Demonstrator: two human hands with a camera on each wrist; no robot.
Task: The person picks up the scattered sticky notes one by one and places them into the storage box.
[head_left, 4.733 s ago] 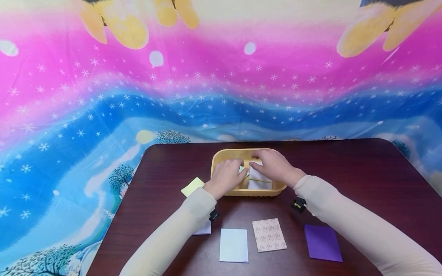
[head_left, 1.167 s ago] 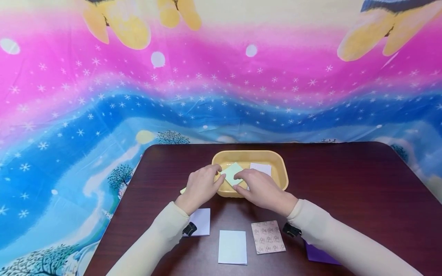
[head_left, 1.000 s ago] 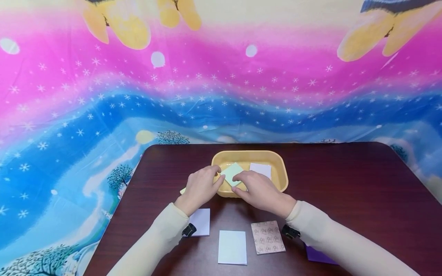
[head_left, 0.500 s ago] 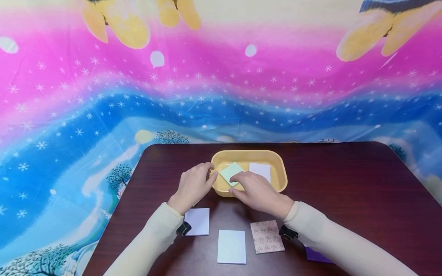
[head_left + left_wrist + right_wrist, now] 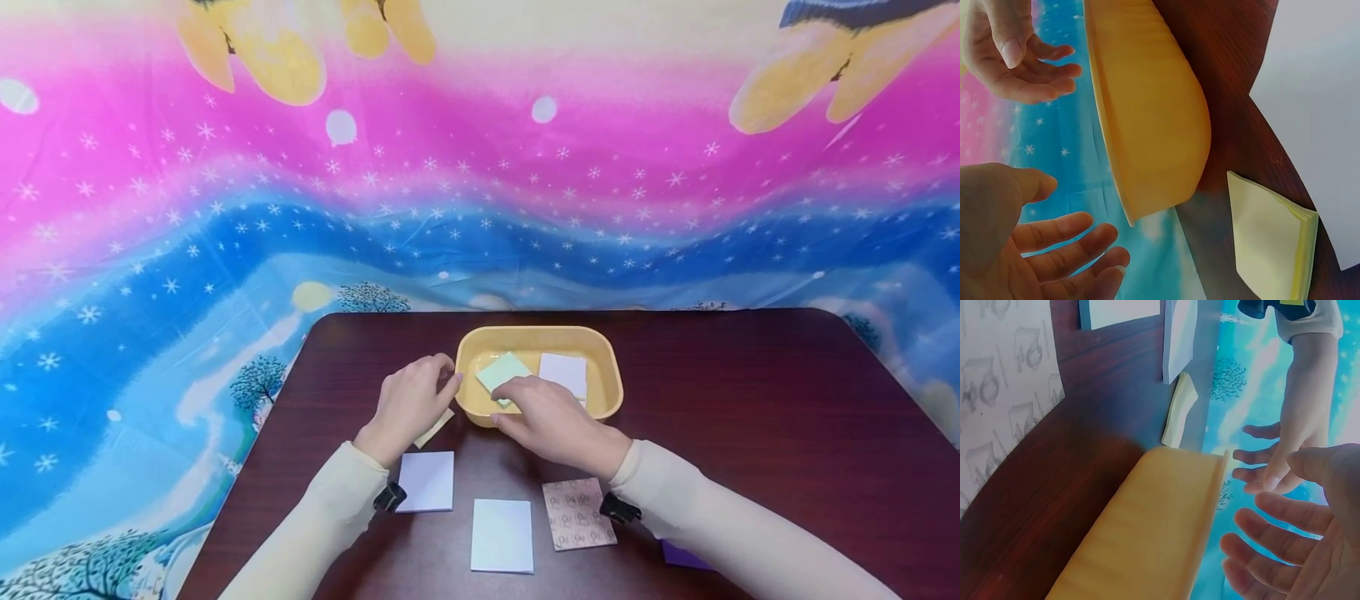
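Note:
My left hand (image 5: pixel 408 408) is held over the table just left of the yellow plastic basket (image 5: pixel 538 333), its fingers loosely bent with nothing between them. Below it lies a pale yellow sticky-note pad (image 5: pixel 433 429), partly covered in the head view but plain as a stack of sheets (image 5: pixel 1269 244) in the left wrist view. Over the basket's front rim hovers my right hand (image 5: pixel 551 425), fingers relaxed and holding nothing. Inside the basket are a light green pad (image 5: pixel 504 372), set at an angle, and a white pad (image 5: pixel 564 373), partly hidden by the right hand.
In front of the basket lie a lavender pad (image 5: pixel 427 482), a pale blue-white pad (image 5: pixel 502 536) and a pink patterned pad (image 5: pixel 573 515). A purple pad (image 5: pixel 684 554) shows mostly hidden under the right sleeve. The dark wooden table (image 5: pixel 735 375) ends at a printed cloth backdrop.
Both hands were inside the basket at first. The green pad there has come into view. My left hand has drawn left off the basket, my right slightly left and toward the front rim.

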